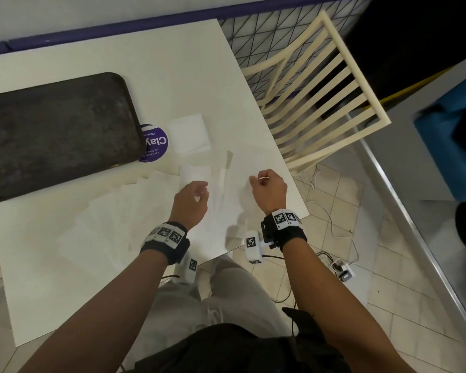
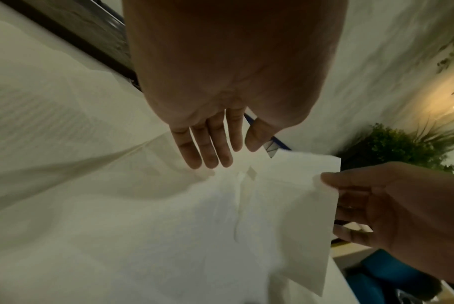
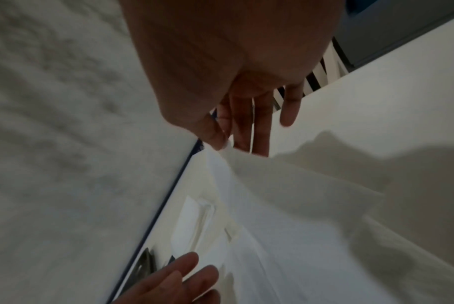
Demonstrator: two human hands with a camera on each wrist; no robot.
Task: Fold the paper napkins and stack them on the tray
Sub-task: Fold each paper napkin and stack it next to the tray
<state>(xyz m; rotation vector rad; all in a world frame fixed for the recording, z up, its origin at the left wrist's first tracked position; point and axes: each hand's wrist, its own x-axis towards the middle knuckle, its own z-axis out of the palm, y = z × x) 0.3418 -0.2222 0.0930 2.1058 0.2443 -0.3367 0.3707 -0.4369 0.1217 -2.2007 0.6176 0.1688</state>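
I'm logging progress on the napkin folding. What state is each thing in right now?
tray: flat on the table, nothing on it.
folded napkin: folded square, lying on the table beside the tray.
spread napkins: unfolded, fanned out overlapping on the table.
lifted napkin: one edge raised off the pile.
right hand: pinches the lifted napkin's edge.
left hand: open, fingers straight over the pile.

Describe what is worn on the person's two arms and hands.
Both forearms are bare, no sleeves or gloves. The left wrist and right wrist each carry a black strap with white blocks printed with black square markers. A white marked camera block with a thin cable hangs from the right strap.
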